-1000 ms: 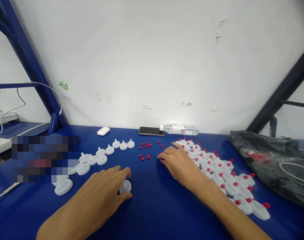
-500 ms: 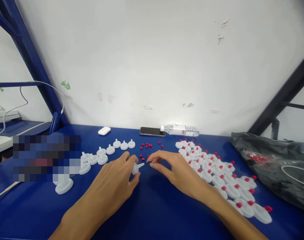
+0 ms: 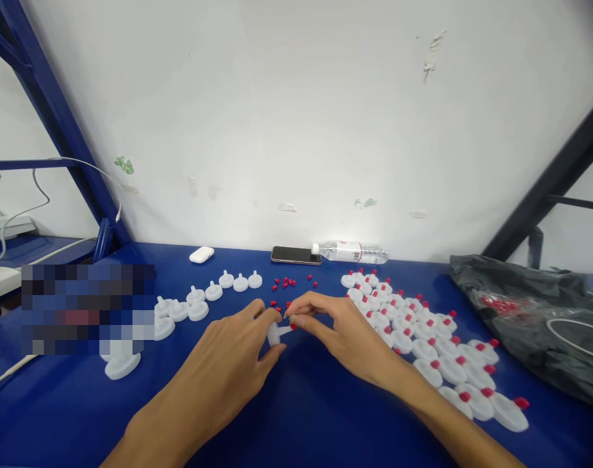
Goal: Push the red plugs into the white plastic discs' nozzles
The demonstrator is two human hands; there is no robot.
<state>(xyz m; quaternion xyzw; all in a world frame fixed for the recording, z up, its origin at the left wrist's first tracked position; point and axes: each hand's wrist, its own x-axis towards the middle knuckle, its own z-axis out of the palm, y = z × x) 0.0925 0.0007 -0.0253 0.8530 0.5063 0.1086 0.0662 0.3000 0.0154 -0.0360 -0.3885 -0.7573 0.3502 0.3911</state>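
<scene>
My left hand (image 3: 228, 364) pinches a white plastic disc with a spout (image 3: 275, 333), spout pointing right. My right hand (image 3: 340, 331) pinches a small red cap (image 3: 293, 326) right at the tip of that spout. Both hands meet over the blue table (image 3: 296, 403) near its middle. Loose red caps (image 3: 286, 284) lie scattered just behind the hands. Uncapped white discs (image 3: 199, 305) sit in a row to the left. White discs with red caps (image 3: 423, 338) cover the table to the right.
A phone (image 3: 295, 255), a lying water bottle (image 3: 349, 252) and a white earbud case (image 3: 201, 254) sit by the wall. A black plastic bag (image 3: 530, 312) lies at the right. Blue frame beams (image 3: 57, 123) and a white cable (image 3: 43, 195) stand at the left.
My left hand picked a white disc off the table and carried it right. My right hand left the capped pile, came left with a red cap, and now meets the spout.
</scene>
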